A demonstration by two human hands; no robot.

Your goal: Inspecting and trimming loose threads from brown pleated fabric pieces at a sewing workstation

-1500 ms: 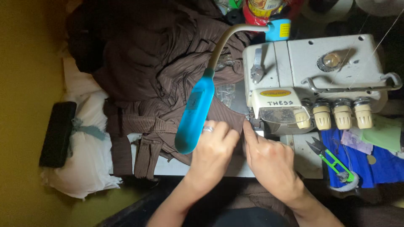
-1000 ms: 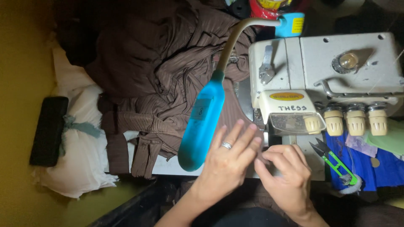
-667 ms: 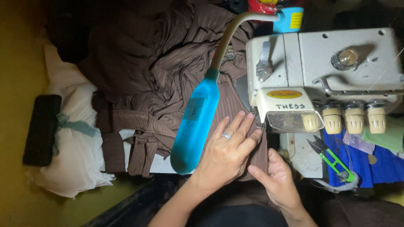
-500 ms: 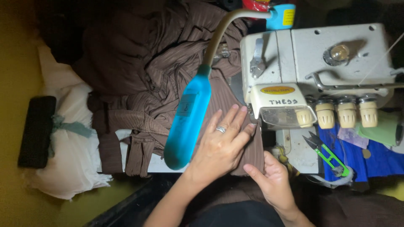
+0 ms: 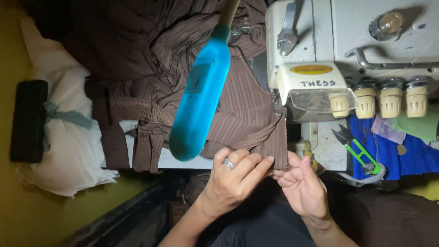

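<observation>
Moved: both your hands have dropped from up beside the machine's foot to the table's near edge, lower centre of the frame, and the fabric's edge has come with them.
Left hand (image 5: 233, 180): fingers curled, tips pinching the lower edge of the brown ribbed fabric (image 5: 242, 114); a ring sits on one finger.
Left hand pose: back of the hand faces the camera, wrist rising from bottom centre, fingers pointing to the right toward your other hand.
Right hand (image 5: 299, 185): palm turned up and half open, fingertips closed on the same fabric edge from the right, just beside your left fingertips.
Right hand pose: forearm enters from the lower right, thumb uppermost, near the machine's base.
Fabric: spread over the table at centre, its right strip running up under the front of the white sewing machine (image 5: 347, 55); more of it is heaped at upper left.
Blue lamp (image 5: 201, 96): hangs on a bent neck over the fabric, above your left hand.
Green thread snips (image 5: 359, 151): lie on blue cloth at right, well apart from your right hand.
Dark flat object (image 5: 28, 120): far left, on white cloth.
</observation>
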